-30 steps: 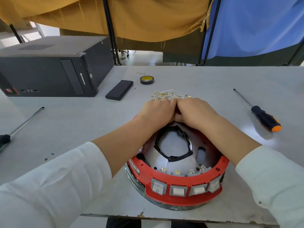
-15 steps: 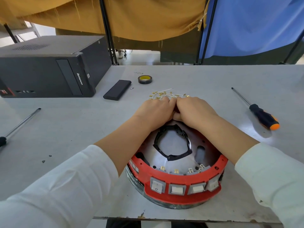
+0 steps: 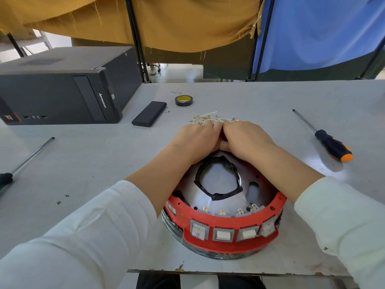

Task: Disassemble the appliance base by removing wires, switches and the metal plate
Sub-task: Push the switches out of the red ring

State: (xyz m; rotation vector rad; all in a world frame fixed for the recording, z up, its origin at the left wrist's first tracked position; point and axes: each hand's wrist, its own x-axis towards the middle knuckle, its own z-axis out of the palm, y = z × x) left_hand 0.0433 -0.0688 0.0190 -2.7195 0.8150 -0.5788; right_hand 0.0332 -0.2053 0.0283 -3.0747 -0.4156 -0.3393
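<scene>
I see both hands, left point(image 3: 195, 140) and right point(image 3: 248, 139), curled and pressed together at the far rim of the red base point(image 3: 229, 232) near the table's point(image 3: 104, 163) front edge; what they grip is hidden.

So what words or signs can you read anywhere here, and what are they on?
"lenovo": on the front of the black computer case, running sideways.
"I" and "O": marks on the leftmost rocker switch of the red appliance base.
Red badge at the computer case's lower left corner: too blurred to read.
Yellow tape roll: no readable print.
</scene>
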